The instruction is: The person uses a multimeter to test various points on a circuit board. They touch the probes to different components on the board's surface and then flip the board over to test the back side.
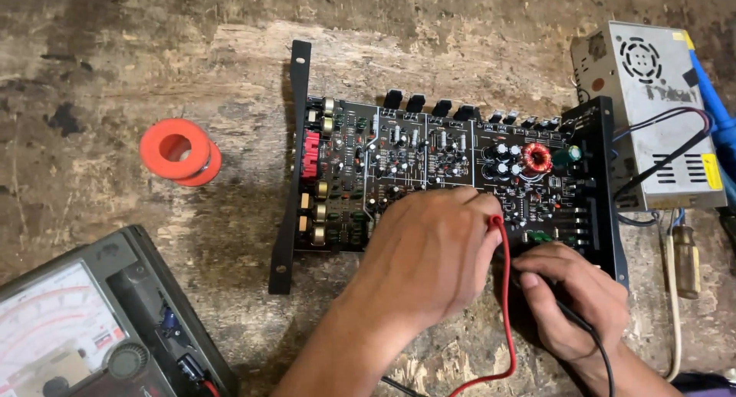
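Worn, stained wooden bench [153, 75] fills the frame. At its centre lies a black rectangular circuit board [429, 174] crowded with small components, a red connector block at its left edge and a copper-wound coil toward its right. At upper right stands a grey perforated metal power supply box [659, 98] with a yellow sticker on its lower right corner. At lower left sits a black analogue meter [84, 328] with a white dial face. The left hand [429, 259] is over the board's lower middle, its grip closed on a red probe lead [506, 320]. The right hand [575, 297], at the board's lower right edge, pinches a black probe lead [594, 343]. An orange tape roll [180, 151] lies at left.
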